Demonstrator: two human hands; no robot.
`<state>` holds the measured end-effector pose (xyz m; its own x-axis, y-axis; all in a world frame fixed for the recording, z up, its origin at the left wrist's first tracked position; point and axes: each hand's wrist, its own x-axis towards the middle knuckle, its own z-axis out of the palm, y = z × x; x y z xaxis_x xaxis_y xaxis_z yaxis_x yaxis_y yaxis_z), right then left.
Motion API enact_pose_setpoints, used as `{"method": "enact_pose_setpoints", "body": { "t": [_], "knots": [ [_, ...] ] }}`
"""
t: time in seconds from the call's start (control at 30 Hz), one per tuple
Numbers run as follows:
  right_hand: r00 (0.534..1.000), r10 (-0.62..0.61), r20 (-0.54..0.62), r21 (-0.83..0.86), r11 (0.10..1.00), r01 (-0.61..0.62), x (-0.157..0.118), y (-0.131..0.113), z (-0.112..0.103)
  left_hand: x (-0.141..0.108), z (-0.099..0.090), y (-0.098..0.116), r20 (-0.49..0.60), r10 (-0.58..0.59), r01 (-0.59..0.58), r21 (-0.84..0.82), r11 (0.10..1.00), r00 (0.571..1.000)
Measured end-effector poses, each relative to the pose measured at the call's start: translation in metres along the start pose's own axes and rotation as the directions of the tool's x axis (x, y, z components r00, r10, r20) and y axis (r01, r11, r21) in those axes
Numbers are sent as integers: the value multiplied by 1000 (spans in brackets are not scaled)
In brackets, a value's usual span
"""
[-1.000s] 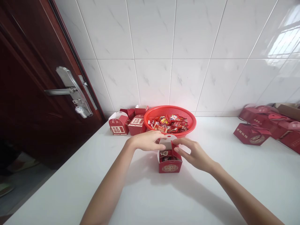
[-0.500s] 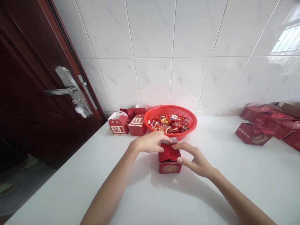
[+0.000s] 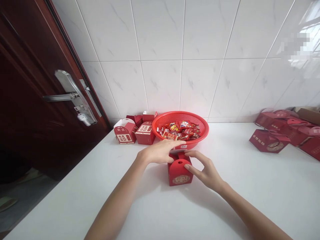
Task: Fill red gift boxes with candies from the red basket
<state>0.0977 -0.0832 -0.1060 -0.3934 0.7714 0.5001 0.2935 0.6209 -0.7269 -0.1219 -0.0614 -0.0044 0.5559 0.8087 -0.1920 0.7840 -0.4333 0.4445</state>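
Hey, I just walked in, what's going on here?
A person is handling a small red cardboard box on a white tabletop. The left grip is at its upper left; the right grip has its thumb on the raised, rounded red front flap. The top isn't closed yet. Behind sits a round red plastic basket of wrapped sweets, with more printed red cardboard boxes off to both sides.

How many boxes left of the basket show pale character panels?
2: the front-left box and, beside it, the front-right box, next to the basket. More may be hidden behind.
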Motion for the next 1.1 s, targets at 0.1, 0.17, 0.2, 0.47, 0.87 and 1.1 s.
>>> {"method": "enact_pose_setpoints", "body": {
  "t": [0.1, 0.17, 0.2, 0.47, 0.87, 1.1],
  "knots": [
    [998, 40, -55, -7, 999, -40, 0, 2, 2, 1, -1, -2, 21, -37, 35, 48, 998, 999],
    [994, 78, -74, 2, 997, -78, 0, 4, 2, 2, -1, -4, 34, -45, 42, 81, 996, 998],
    [992, 96, -78, 11, 995, -95, 1, 4, 1, 1, -1, -5, 44, -43, 38, 91, 995, 998],
    [983, 166, -78, 51, 985, -163, 2, 10, 1, 0, 0, -3, 72, -58, 54, 58, 997, 996],
    [1000, 3, -13, -196, 981, -5, -4, -10, 2, 3, 11, 12, 42, -144, 142, 54, 988, 989],
    [998, 42, 55, -549, 836, -5, -12, -26, 17, 6, 18, 17, -28, -96, 98, 73, 992, 995]
  ]
}}
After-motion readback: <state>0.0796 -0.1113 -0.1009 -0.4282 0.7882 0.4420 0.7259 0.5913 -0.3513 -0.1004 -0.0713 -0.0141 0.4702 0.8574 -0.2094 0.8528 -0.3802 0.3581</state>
